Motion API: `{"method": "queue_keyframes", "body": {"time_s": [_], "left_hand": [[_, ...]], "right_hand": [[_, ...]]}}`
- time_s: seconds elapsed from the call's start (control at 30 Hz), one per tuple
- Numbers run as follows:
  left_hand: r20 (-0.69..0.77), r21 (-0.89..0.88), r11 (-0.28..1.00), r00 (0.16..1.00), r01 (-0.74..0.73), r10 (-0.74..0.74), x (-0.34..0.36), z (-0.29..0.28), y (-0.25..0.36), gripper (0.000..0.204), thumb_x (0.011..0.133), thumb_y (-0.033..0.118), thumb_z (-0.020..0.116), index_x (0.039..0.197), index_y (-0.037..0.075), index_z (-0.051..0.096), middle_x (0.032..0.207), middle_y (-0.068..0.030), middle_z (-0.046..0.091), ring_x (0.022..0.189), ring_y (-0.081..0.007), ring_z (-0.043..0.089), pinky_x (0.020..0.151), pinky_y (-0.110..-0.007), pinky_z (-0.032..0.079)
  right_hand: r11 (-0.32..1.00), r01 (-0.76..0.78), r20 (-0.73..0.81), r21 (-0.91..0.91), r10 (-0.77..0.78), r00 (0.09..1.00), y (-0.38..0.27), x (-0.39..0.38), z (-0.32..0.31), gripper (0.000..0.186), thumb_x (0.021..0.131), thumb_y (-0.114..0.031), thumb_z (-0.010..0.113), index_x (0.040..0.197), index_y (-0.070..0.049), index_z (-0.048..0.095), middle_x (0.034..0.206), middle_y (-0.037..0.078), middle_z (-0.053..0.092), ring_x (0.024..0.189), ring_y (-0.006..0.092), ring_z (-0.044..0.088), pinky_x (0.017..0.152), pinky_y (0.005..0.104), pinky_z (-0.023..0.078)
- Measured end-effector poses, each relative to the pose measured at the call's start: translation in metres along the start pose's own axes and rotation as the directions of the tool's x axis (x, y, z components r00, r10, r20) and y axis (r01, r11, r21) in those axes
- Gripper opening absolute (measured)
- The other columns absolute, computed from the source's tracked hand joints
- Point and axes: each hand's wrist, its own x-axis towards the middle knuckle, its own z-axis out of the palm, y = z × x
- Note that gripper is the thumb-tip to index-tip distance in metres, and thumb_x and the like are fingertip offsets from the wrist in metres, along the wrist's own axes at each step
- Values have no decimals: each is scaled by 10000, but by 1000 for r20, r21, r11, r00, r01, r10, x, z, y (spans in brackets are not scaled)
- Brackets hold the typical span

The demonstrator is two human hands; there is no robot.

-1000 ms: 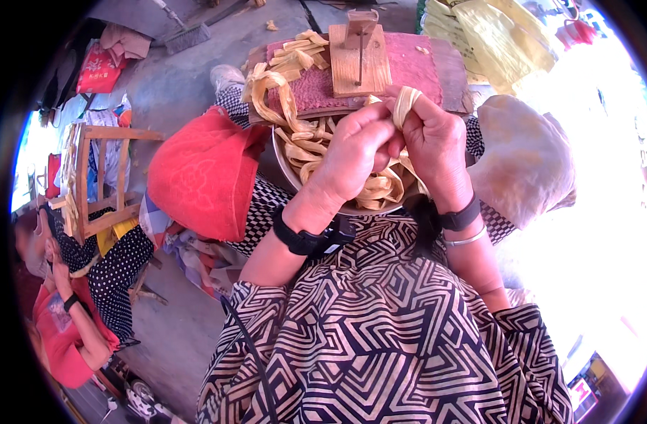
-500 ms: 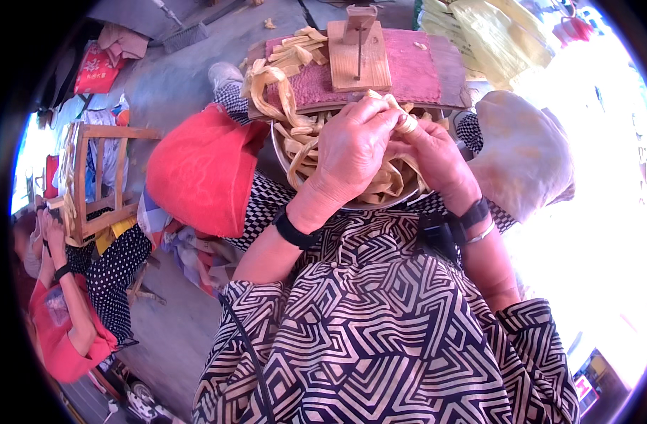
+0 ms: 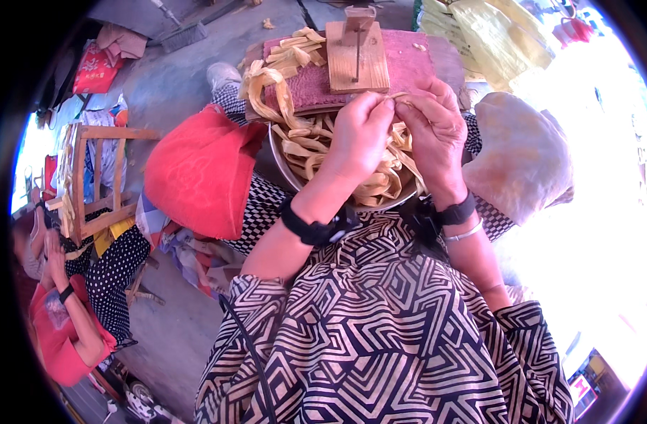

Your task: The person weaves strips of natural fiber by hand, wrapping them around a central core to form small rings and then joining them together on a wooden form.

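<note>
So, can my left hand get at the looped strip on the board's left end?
Probably yes: the left hand is near the looped strip with nothing visible between, though it seems to pinch another strip.

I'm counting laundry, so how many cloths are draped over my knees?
2: a bright red cloth on the left and a pale blotchy cloth on the right, flanking the round bowl of straw-coloured strips.
</note>
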Motion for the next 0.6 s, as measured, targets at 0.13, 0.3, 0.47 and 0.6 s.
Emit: {"method": "queue_keyframes", "body": {"time_s": [0.13, 0.3, 0.47, 0.6], "left_hand": [[486, -431, 499, 659, 752, -574, -29, -16, 25, 275, 970, 265, 447, 891, 32, 570, 627, 2, 474, 431, -53, 339, 373, -163, 251], [293, 84, 975, 930, 204, -220, -32, -43, 4, 177, 941, 182, 503, 923, 36, 602, 669, -52, 535, 506, -128, 474, 478, -260, 373], [189, 640, 697, 945, -323, 265, -15, -43, 16, 97, 848, 114, 595, 924, 61, 620, 789, -103, 612, 630, -293, 597, 542, -346, 461], [193, 802, 402, 829, -442, 525, -5, -35, 15, 155, 726, 125, 605, 876, 89, 615, 695, -15, 521, 589, -182, 566, 487, -323, 450]], "right_hand": [[991, 89, -137, -101, -103, 985, 14, 7, -9, 122, 757, 22, 686, 876, -5, 678, 1004, 60, 600, 919, 143, 566, 823, 248, 456], [724, -408, 266, 556, 310, 913, 12, 12, -24, 501, 793, -57, 690, 1257, -20, 507, 1141, 70, 588, 1039, 161, 546, 914, 288, 440], [993, 22, 334, -118, 18, 942, -9, 34, -42, 357, 771, -93, 706, 1118, -56, 629, 1169, 130, 584, 1073, 197, 540, 908, 315, 439], [972, 12, 194, -236, 35, 980, -25, 25, -44, 220, 781, -69, 693, 996, -44, 655, 821, 80, 659, 688, 118, 598, 624, 256, 475]]}}
